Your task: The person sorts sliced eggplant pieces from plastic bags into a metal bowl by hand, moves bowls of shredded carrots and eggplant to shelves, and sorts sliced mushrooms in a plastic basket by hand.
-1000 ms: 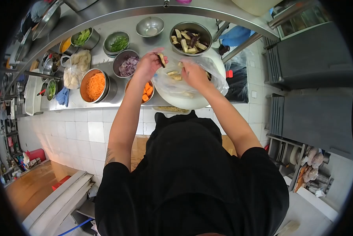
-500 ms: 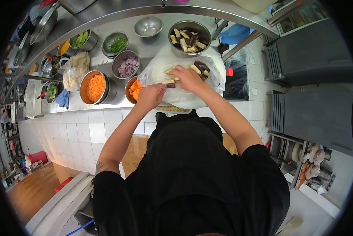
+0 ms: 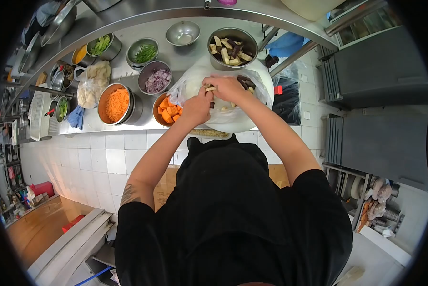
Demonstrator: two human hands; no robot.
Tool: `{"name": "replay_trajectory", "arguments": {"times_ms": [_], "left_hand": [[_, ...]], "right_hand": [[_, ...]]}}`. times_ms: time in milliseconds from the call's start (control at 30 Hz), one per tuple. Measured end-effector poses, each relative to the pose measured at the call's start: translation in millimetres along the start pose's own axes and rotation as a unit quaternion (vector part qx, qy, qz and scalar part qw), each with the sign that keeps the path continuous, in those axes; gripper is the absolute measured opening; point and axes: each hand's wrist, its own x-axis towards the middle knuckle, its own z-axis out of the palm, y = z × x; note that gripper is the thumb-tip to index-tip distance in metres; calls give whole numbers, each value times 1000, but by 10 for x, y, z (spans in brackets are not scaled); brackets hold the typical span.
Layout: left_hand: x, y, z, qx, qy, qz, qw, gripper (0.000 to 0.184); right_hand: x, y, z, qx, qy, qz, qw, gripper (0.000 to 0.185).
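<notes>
My left hand (image 3: pixel 198 109) and my right hand (image 3: pixel 225 87) meet over a clear plastic bag (image 3: pixel 230 120) spread on a round white board (image 3: pixel 266 78). Between their fingertips are pale eggplant pieces (image 3: pixel 210 87); the fingers of both hands are closed around them. My left fingers partly hide a dark-skinned piece. More cut eggplant (image 3: pixel 246 83) lies in the bag beyond my right wrist. Behind the bag stands a steel pot (image 3: pixel 210 51) holding cut eggplant (image 3: pixel 233 50). Close to my left wrist is a bowl of orange chunks (image 3: pixel 168 113).
Along the steel counter (image 3: pixel 121 71) stand bowls of shredded carrot (image 3: pixel 117 106), chopped red onion (image 3: pixel 157 81) and cut greens (image 3: pixel 145 54), plus an empty steel bowl (image 3: pixel 183 34). A metal shelf (image 3: pixel 176 15) crosses above, with a post (image 3: pixel 295 58) at right.
My left hand has moved right and up toward my right hand, and the two now touch around eggplant pieces. My right hand has shifted slightly. The view has tilted a little.
</notes>
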Motion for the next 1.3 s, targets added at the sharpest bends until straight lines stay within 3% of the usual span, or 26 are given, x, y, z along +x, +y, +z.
{"name": "replay_trajectory", "arguments": {"times_ms": [133, 200, 233, 267, 300, 333, 400, 433, 500, 567, 633, 800, 867, 900, 933, 967, 1000, 1033, 1133, 1200, 1233, 1300], "left_hand": [[7, -242, 132, -69, 64, 70, 993, 37], [114, -523, 332, -317, 109, 44, 941, 33], [104, -616, 333, -319, 107, 45, 941, 33], [45, -605, 135, -513, 44, -33, 856, 34], [-8, -583, -22, -680, -20, -109, 725, 36], [-51, -569, -86, -713, -15, -110, 692, 38], [-122, -549, -223, -747, -30, -90, 658, 38], [-144, -552, -256, -777, -50, -69, 623, 38], [-140, -580, -266, -762, -62, -52, 643, 38], [-86, -532, -307, -745, -77, -34, 662, 38], [26, -340, -466, -708, -51, 21, 704, 37], [661, 118, -785, -669, 15, 11, 743, 24], [973, 167, -793, -659, 22, -2, 752, 25], [1099, 185, -813, -649, 32, -20, 760, 26], [1199, 185, -827, -656, 34, -38, 753, 25], [1289, 166, -809, -655, 32, -36, 754, 25], [1383, 118, -760, -680, 33, -41, 732, 25], [1475, 66, -714, -704, 34, -45, 708, 25], [1533, -10, -744, -707, -26, -56, 705, 29], [1485, 40, -897, -707, -69, -45, 703, 34], [1421, 57, -954, -710, -91, -26, 698, 38], [1381, 120, -1022, -712, -114, -7, 692, 42]], "right_hand": [[89, 191, 130, -24, -46, 18, 999, 26], [-20, 351, 203, -10, -30, 35, 999, 30], [-89, 416, 266, -10, -31, 38, 999, 30], [-151, 474, 335, 61, 6, 84, 995, 32], [-174, 418, 293, 131, 41, 129, 982, 35], [-224, 377, 217, 131, 39, 126, 983, 35], [-349, -111, -315, 420, -88, 270, 862, 35], [-416, -177, -394, 420, -88, 269, 862, 35], [-528, -220, -532, 659, -98, 209, 716, 33], [-500, -169, -739, 695, -73, 207, 684, 34], [-394, -140, -994, 736, 27, 203, 645, 36], [136, 345, -1174, 654, 144, 240, 703, 36], [363, 477, -1099, 537, 184, 255, 783, 46], [405, 510, -1071, 536, 188, 253, 783, 46], [437, 549, -1044, 340, 234, 203, 888, 50], [453, 566, -1033, 126, 265, 144, 945, 55], [391, 395, -1132, 266, 229, 117, 929, 56], [381, 349, -1122, 444, 167, 90, 876, 52], [335, 438, -1058, 366, 137, 65, 918, 47], [316, 554, -1108, 445, 90, 77, 888, 43], [312, 598, -1110, 445, 90, 75, 888, 43], [281, 522, -1182, 527, 123, 80, 837, 45]]}}
